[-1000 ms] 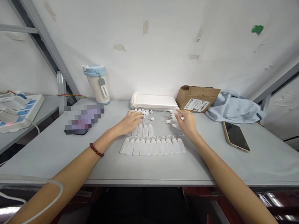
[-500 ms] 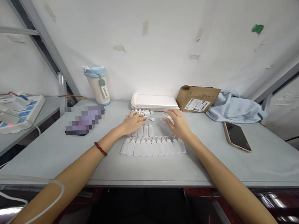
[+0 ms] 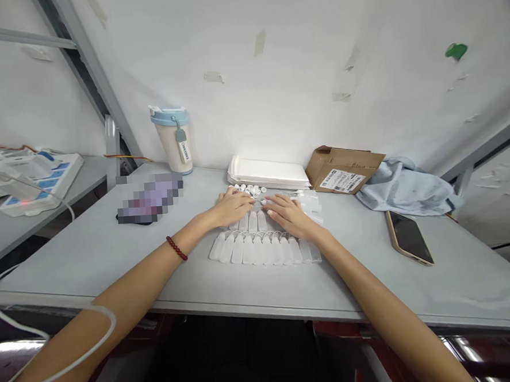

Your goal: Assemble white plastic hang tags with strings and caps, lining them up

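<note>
L hand (image 3: 233, 208), ctr frame: fingers beside wht. caps (image 3: 250, 189); grip – can't tell if grasping. R hand (image 3: 291, 216), ctr frame: fingers extended; grip likewise unconfirmed. Translucent bottles (image 3: 267, 251) in row, lower ctr, on desk (image 3: 260, 284). Carton (image 3: 344, 171) ctr-R; tumbler (image 3: 173, 144) upper L.

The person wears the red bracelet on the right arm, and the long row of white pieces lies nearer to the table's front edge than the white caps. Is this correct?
Not quite: the head view shows the bracelet on the left arm. The long row of white pieces does lie nearer the front edge than the white caps.
</note>
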Motion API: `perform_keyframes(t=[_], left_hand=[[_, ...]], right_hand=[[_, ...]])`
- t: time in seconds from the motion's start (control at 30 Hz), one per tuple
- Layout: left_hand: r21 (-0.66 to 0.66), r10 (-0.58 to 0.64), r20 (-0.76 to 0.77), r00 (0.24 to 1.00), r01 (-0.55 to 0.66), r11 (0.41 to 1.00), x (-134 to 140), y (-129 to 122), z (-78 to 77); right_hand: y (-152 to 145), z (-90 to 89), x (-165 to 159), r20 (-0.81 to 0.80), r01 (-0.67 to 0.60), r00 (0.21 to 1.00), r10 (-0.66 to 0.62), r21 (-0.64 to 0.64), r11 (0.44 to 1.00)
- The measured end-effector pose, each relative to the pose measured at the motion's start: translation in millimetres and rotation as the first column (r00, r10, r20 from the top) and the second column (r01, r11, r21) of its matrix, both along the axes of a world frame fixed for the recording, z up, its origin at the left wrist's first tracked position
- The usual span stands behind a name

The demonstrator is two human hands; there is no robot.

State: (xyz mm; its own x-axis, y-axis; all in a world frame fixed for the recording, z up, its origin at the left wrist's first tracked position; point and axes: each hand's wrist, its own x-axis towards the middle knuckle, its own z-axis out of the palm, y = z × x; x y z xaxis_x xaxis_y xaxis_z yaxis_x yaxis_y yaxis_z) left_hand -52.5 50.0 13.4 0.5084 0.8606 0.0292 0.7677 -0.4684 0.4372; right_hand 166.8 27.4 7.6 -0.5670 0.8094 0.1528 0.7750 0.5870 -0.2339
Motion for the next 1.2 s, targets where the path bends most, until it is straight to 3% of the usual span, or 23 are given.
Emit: perform_keyframes(t=[0.17,0.3,0.4,0.53,0.67,0.83,0.93,1.03,1.2], left_hand=[[0.002,0.019,0.055,0.998,-0.019,1.000,1,-2,3.5],[0.010,-0.004,0.208,0.978,0.002,1.000,1,-1,5.9],[-0.038,-0.024,0.394,0.919,0.043,0.998,2,0,8.4],[-0.257,0.123,0.685,0.718,0.080,0.963,2,-1,10.8],[-0.426,0.312,0.820,0.480,0.149,0.892,0,-5,14.3],[-0.566,0.544,0.823,0.164,0.324,0.758,-2,-9,23.2],[-0.587,0.605,0.795,0.049,0.318,0.745,-3,-9,25.7],[-0.565,0.573,0.817,0.062,0.282,0.776,-3,-8,23.4],[-0.571,0.506,0.814,0.284,0.234,0.787,-1,-14,18.7]], right_hand=[[-12,9.4,-6,-0.096,0.003,0.995,0.006,0.088,0.996],[-22,15.7,-12,-0.014,-0.059,0.998,0.059,0.015,0.998],[-26,16.5,-13,0.009,-0.067,0.998,0.068,-0.038,0.997],[-25,14.2,-11,-0.004,-0.072,0.997,0.072,-0.067,0.995],[-22,9.9,-7,-0.024,-0.085,0.996,0.083,-0.077,0.993],[-20,8.2,-4,-0.087,-0.083,0.993,0.083,0.001,0.997],[-21,10.3,-3,-0.150,-0.057,0.986,0.068,0.076,0.996],[-22,11.8,-2,-0.231,-0.039,0.970,0.074,0.149,0.988],[-25,9.8,0,-0.336,-0.029,0.936,0.105,0.224,0.974]])
